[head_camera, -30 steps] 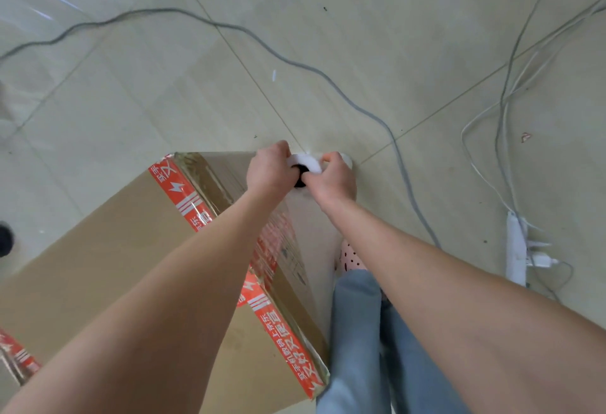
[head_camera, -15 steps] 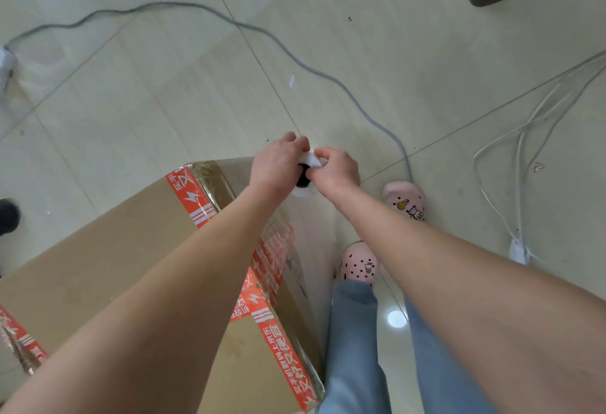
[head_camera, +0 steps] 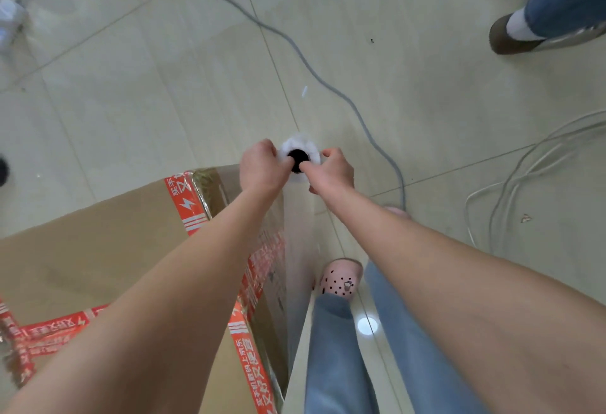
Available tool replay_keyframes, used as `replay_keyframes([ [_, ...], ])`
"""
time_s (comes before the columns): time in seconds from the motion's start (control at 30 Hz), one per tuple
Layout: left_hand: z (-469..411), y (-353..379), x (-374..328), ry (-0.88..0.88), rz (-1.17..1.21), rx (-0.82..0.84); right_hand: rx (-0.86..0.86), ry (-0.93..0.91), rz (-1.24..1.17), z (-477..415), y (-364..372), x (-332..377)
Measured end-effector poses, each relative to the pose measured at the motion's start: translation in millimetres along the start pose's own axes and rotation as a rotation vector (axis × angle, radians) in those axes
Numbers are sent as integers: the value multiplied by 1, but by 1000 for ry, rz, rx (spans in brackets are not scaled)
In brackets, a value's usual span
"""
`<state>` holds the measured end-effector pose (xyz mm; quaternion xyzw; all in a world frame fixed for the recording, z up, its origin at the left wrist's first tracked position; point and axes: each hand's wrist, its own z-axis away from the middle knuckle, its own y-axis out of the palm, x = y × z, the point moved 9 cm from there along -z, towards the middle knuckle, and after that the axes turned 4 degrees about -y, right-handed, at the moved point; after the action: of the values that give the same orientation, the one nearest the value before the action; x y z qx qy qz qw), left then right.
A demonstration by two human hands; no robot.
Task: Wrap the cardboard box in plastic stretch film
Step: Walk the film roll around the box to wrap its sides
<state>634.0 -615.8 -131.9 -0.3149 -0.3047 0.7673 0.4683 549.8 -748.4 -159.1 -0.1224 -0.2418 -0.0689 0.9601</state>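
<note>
A large cardboard box [head_camera: 98,259] sealed with orange printed tape fills the lower left. Clear stretch film [head_camera: 295,249] covers its right side and runs up to a white film roll [head_camera: 303,146] with a dark core, held upright just beyond the box's far right corner. My left hand [head_camera: 260,167] grips the roll from the left. My right hand [head_camera: 334,172] grips it from the right. Most of the roll is hidden behind my hands.
A grey cable [head_camera: 328,82] snakes across the tiled floor past the roll. White cables [head_camera: 511,177] loop at the right. Another person's shoes and jeans [head_camera: 537,26] stand at the top right. My own pink clog [head_camera: 339,282] is beside the box.
The view has shifted as I stepped along the box's right side. Both hands keep hold of the roll, which now sits farther beyond the box corner, with more film drawn along that side.
</note>
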Motion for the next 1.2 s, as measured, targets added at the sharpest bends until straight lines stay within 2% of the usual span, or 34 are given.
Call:
replay_keyframes([
  [0.07, -6, -7, 14, -93, 47, -9, 50, 18, -56, -2, 13, 9],
  [0.17, -12, -16, 19, -87, -91, 29, 55, -1, -14, -9, 27, 21],
  [0.3, -14, -23, -6, 165, -306, 17, 82, 0, 73, -9, 34, 26],
  [0.4, -10, -13, -30, 358, -395, 66, 95, -23, 147, -8, 33, 28],
  [0.67, -19, -12, -54, 473, -655, 126, 109, -20, 192, -15, 31, 35],
  [0.77, -33, -19, -51, 424, -603, 132, 118, -32, 196, -19, 30, 44],
  [0.93, -65, -52, -30, 223, -301, 71, 98, -65, 184, -29, 37, 66],
  [1.2, -107, -98, 19, -34, -84, 17, 174, 4, 78, -40, 97, 96],
])
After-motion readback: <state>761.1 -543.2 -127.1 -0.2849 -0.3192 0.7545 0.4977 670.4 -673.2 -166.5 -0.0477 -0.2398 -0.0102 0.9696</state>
